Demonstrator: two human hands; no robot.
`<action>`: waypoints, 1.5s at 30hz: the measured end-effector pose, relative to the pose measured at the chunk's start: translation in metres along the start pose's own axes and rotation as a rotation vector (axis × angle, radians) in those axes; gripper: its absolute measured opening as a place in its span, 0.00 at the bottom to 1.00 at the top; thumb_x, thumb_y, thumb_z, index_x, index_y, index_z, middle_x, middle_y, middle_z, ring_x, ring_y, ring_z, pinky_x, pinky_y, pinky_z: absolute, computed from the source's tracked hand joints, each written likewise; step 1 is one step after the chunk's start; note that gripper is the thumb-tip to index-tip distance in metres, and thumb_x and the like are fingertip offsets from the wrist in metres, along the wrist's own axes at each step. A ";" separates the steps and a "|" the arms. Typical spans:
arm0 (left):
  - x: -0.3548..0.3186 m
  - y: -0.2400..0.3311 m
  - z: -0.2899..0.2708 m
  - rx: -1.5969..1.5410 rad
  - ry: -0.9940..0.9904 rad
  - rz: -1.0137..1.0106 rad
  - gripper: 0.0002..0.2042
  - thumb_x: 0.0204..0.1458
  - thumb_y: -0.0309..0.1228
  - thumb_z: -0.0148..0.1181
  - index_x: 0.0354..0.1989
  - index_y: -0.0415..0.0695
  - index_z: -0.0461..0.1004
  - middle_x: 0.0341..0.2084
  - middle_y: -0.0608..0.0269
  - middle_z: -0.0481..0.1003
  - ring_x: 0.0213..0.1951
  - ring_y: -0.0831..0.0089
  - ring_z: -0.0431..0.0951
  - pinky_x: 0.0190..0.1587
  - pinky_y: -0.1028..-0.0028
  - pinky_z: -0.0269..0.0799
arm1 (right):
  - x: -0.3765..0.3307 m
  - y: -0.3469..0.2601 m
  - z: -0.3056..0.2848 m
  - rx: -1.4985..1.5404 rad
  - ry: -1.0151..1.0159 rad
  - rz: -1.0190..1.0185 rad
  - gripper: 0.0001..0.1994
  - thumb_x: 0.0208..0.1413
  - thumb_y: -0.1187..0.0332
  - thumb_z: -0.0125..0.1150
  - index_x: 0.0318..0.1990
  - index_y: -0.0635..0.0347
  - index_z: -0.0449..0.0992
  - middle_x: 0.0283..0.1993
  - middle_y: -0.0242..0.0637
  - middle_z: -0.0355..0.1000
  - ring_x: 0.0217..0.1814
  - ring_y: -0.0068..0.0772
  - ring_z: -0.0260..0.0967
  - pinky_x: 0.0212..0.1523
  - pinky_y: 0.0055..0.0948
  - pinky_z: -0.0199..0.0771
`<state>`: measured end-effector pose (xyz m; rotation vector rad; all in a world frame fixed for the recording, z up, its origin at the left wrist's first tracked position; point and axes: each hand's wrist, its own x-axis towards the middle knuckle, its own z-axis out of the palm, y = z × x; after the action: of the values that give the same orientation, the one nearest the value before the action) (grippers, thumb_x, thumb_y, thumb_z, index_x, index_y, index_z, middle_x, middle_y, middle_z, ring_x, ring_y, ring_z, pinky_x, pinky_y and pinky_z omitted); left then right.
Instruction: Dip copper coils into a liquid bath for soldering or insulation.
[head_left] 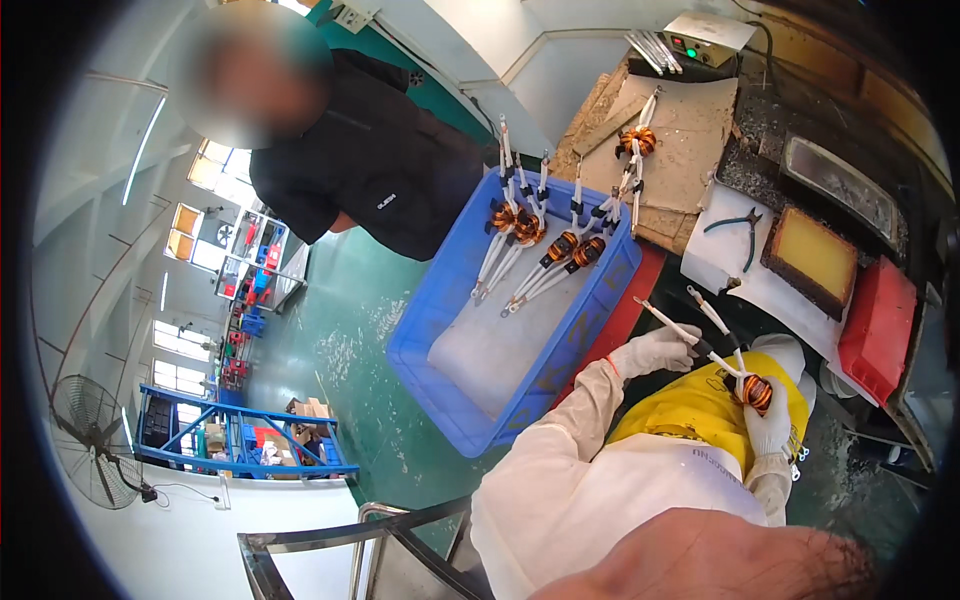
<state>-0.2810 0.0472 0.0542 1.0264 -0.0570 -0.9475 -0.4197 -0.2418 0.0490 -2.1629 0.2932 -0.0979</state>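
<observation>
We record both hands gloved in white. The left hand pinches a white-sleeved lead; the right hand grips a copper-wound coil — over a yellow apron. Beside them a blue bin holds more coils. A second person in black stands behind the bin — pliers lie on the bench.

The left hand and right hand hold a wound coil by its leads above the lap. Left of them sits a crate with more coils inside. Behind lies cardboard bearing another coil; pliers lie to its right.
</observation>
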 end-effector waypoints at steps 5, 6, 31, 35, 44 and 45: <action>-0.005 0.011 -0.008 -0.091 0.273 0.156 0.22 0.66 0.45 0.50 0.59 0.40 0.68 0.43 0.59 0.77 0.43 0.73 0.79 0.50 0.71 0.76 | 0.000 -0.009 -0.002 0.012 -0.008 0.035 0.27 0.44 0.76 0.65 0.56 0.56 0.69 0.51 0.45 0.73 0.55 0.49 0.72 0.55 0.36 0.72; -0.003 0.011 -0.011 -0.081 0.324 0.169 0.21 0.66 0.45 0.50 0.57 0.40 0.69 0.42 0.58 0.77 0.43 0.73 0.79 0.49 0.71 0.77 | 0.000 -0.009 -0.003 0.011 -0.005 0.036 0.27 0.44 0.76 0.65 0.56 0.56 0.69 0.51 0.45 0.73 0.55 0.49 0.72 0.55 0.36 0.72; 0.000 0.015 -0.018 -0.264 0.446 0.281 0.21 0.62 0.52 0.54 0.46 0.44 0.73 0.34 0.63 0.78 0.36 0.70 0.80 0.46 0.68 0.78 | 0.000 -0.009 -0.004 0.008 0.008 0.038 0.27 0.44 0.76 0.65 0.56 0.54 0.69 0.51 0.46 0.74 0.54 0.51 0.73 0.54 0.38 0.73; 0.006 0.004 -0.022 -0.245 0.238 0.130 0.22 0.63 0.48 0.55 0.54 0.43 0.69 0.39 0.60 0.77 0.42 0.68 0.79 0.52 0.67 0.76 | 0.003 -0.011 -0.005 0.003 0.004 0.024 0.27 0.45 0.76 0.65 0.56 0.53 0.69 0.51 0.46 0.74 0.54 0.52 0.73 0.54 0.38 0.73; 0.030 -0.009 0.043 -0.397 0.025 -0.002 0.19 0.66 0.34 0.50 0.61 0.39 0.66 0.52 0.54 0.73 0.53 0.63 0.75 0.61 0.65 0.69 | 0.003 -0.007 -0.001 0.000 0.007 0.031 0.27 0.44 0.76 0.65 0.56 0.55 0.69 0.52 0.45 0.72 0.55 0.51 0.72 0.55 0.37 0.72; 0.034 -0.008 0.045 -0.397 0.024 -0.003 0.19 0.66 0.34 0.50 0.61 0.39 0.66 0.52 0.54 0.73 0.53 0.63 0.75 0.61 0.65 0.69 | 0.003 -0.005 0.000 0.000 0.008 0.032 0.27 0.44 0.76 0.65 0.56 0.55 0.69 0.52 0.45 0.72 0.55 0.51 0.72 0.55 0.37 0.72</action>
<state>-0.2860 -0.0093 0.0604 0.6707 0.1482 -0.9038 -0.4159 -0.2396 0.0529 -2.1574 0.3320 -0.0879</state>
